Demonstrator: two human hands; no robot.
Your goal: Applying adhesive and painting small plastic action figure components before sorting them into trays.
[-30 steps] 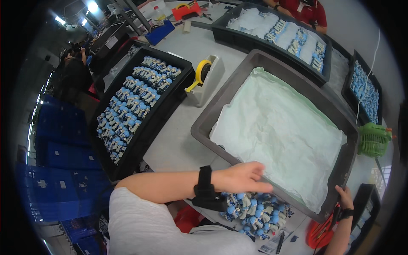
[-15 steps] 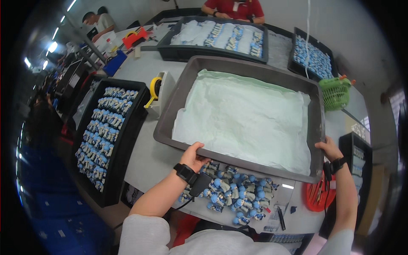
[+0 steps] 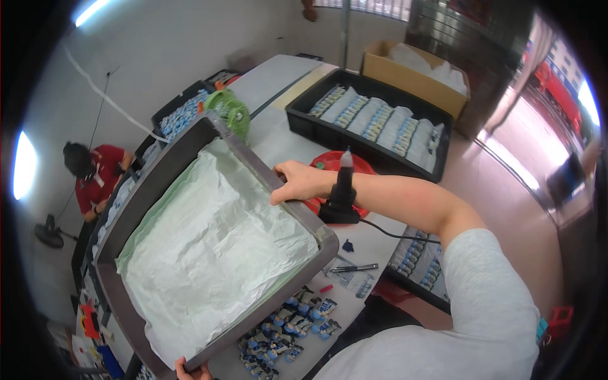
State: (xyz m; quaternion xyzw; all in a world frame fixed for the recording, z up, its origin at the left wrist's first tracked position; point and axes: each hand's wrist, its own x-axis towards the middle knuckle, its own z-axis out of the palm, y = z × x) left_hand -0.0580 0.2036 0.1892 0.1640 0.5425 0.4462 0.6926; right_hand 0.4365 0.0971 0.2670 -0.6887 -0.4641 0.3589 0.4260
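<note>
A large grey-brown plastic tray (image 3: 327,246) is tilted between my hands, raised above the table. Crumpled pale green-white paper (image 3: 202,247) lines its inside. My right hand (image 3: 301,182) is closed on the right rim, thumb over the edge. At the near rim, low in the picture, my left hand (image 3: 192,370) grips the tray; only its fingers show, and the rest is cut off. Beneath the near edge lie several small blue and white figurines (image 3: 285,329), partly covered by the tray. A black device with a cable is strapped to my right wrist.
A red basin (image 3: 367,166) sits behind my right forearm. Beyond it stand a black crate (image 3: 445,145) of figurines in rows and a cardboard box (image 3: 415,79). A pen (image 3: 354,268) lies on the table. A green basket (image 3: 234,117) and a person in red (image 3: 100,180) are across the table.
My view has swung right, bringing the black crate and cardboard box into sight. The tray is more steeply tilted, still held by both hands.
</note>
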